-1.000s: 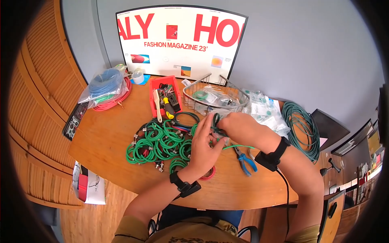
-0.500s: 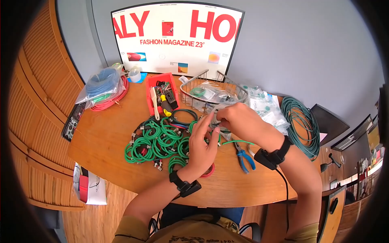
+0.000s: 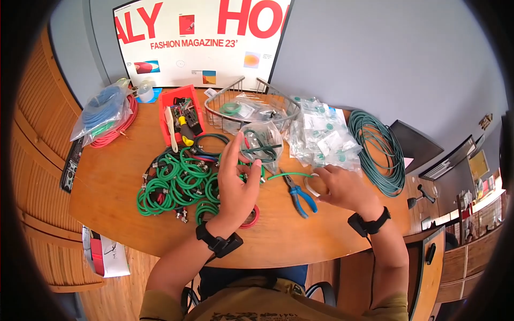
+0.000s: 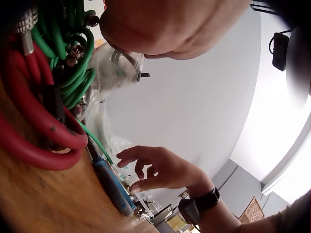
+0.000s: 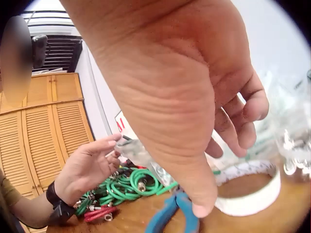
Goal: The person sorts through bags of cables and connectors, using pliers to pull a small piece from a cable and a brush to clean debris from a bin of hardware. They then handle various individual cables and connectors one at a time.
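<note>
My left hand [image 3: 235, 187] pinches a clear plastic bag [image 3: 269, 134] above the table. A coiled dark green cable [image 3: 266, 153] shows inside the bag, and part of it is behind my fingers. To the right, my right hand [image 3: 347, 188] hovers with loosely bent fingers over a white tape roll [image 5: 250, 199]. In the right wrist view the thumb overlaps the roll's left side, with nothing gripped. Close to these fingers lies a thin bright green cable [image 3: 286, 174]. Pliers with blue handles [image 3: 300, 199] lie between the hands.
Coiled green cables [image 3: 176, 179] with metal connectors pile up at left, beside a red coil [image 3: 250, 216]. Behind them stand a red tool bin [image 3: 165, 101] and a wire basket [image 3: 214, 112]. Bagged parts [image 3: 324, 131] and a large dark green cable coil [image 3: 383, 176] lie at right.
My right hand has left the bag and moved right and down to the tape roll. The left hand keeps the bag, which is now more visible. The head view has shifted to the right.
</note>
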Action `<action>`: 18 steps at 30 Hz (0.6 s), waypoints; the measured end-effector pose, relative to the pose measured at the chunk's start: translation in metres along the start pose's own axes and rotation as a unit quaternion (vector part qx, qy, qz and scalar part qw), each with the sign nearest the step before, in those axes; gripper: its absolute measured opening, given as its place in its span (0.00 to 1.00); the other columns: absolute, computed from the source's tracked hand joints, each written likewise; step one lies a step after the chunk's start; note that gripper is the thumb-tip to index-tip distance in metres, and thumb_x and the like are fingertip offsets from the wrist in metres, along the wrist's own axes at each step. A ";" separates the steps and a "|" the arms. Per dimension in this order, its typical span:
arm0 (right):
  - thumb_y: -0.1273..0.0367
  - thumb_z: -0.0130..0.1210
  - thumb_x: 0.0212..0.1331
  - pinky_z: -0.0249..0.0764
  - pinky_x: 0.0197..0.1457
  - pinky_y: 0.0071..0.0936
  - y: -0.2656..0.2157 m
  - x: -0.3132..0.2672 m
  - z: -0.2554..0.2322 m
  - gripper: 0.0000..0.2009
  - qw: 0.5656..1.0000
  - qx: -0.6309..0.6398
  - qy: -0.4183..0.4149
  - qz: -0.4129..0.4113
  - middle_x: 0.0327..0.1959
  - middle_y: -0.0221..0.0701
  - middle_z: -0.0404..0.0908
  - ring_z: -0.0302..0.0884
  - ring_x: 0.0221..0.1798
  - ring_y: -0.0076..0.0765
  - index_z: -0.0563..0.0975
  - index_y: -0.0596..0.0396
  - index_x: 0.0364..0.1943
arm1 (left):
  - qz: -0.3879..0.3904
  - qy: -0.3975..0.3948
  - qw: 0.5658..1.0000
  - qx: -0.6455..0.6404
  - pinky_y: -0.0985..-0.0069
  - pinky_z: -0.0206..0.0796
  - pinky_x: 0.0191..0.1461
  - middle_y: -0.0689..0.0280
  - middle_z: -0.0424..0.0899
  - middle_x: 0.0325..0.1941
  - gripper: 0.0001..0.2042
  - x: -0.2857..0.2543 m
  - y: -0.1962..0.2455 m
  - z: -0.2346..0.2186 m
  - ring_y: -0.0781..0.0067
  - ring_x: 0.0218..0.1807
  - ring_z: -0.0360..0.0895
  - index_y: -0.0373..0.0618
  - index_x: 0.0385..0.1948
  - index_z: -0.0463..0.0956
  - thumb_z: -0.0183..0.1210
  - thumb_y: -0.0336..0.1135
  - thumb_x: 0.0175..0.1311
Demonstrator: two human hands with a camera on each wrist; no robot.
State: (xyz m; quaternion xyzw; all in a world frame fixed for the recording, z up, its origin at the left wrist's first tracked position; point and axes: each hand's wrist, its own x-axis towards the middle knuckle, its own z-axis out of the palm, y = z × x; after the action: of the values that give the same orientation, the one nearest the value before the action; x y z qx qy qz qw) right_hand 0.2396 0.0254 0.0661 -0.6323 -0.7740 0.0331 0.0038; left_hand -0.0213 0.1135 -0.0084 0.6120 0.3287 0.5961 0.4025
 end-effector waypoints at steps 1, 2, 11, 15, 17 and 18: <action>0.63 0.75 0.52 0.82 0.48 0.48 0.003 0.000 0.009 0.28 1.000 0.002 -0.001 0.004 0.46 0.40 0.86 0.86 0.48 0.55 0.80 0.49 0.59 | 0.000 -0.001 1.000 0.000 0.80 0.76 0.48 0.61 0.69 0.76 0.33 0.000 0.000 0.001 0.80 0.51 0.73 0.39 0.77 0.62 0.61 0.19 0.71; 0.62 0.73 0.54 0.82 0.49 0.49 0.004 0.001 0.017 0.26 1.000 -0.002 0.008 0.016 0.46 0.41 0.85 0.86 0.49 0.56 0.80 0.50 0.58 | -0.008 -0.002 1.000 -0.001 0.80 0.77 0.48 0.61 0.68 0.77 0.34 -0.001 0.000 0.001 0.80 0.51 0.72 0.38 0.77 0.62 0.62 0.19 0.70; 0.62 0.71 0.54 0.83 0.48 0.48 0.000 -0.002 -0.037 0.25 0.999 0.009 0.009 0.030 0.45 0.44 0.81 0.86 0.45 0.56 0.79 0.55 0.56 | -0.014 0.010 0.999 -0.041 0.78 0.79 0.52 0.61 0.68 0.76 0.34 -0.001 -0.004 0.003 0.80 0.50 0.73 0.38 0.78 0.62 0.62 0.18 0.70; 0.71 0.73 0.51 0.84 0.45 0.37 -0.019 0.012 -0.061 0.24 0.972 0.200 0.126 0.005 0.44 0.40 0.80 0.86 0.43 0.46 0.76 0.58 0.52 | -0.011 -0.001 0.998 -0.056 0.79 0.80 0.52 0.60 0.66 0.78 0.35 -0.001 -0.007 0.002 0.81 0.49 0.75 0.38 0.78 0.60 0.61 0.16 0.69; 0.74 0.74 0.50 0.84 0.45 0.31 -0.032 0.024 -0.057 0.24 0.954 0.255 0.155 0.001 0.46 0.38 0.81 0.86 0.43 0.41 0.74 0.58 0.51 | -0.006 0.002 0.999 -0.051 0.79 0.80 0.51 0.60 0.66 0.79 0.36 -0.001 -0.009 0.003 0.81 0.48 0.75 0.38 0.79 0.60 0.61 0.16 0.68; 0.74 0.74 0.50 0.84 0.47 0.33 -0.036 0.033 -0.049 0.24 0.919 0.331 0.211 -0.034 0.48 0.38 0.82 0.86 0.45 0.41 0.74 0.57 0.50 | -0.008 -0.001 0.999 -0.053 0.79 0.80 0.51 0.60 0.65 0.79 0.36 -0.001 -0.009 0.002 0.81 0.48 0.76 0.38 0.79 0.59 0.61 0.15 0.68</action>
State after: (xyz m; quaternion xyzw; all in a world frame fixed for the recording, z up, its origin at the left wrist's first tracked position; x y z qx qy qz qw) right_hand 0.1996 0.0526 0.1156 -0.5607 -0.7213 0.1530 0.3766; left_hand -0.0186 0.1167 -0.0165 0.5876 0.3012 0.6089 0.4395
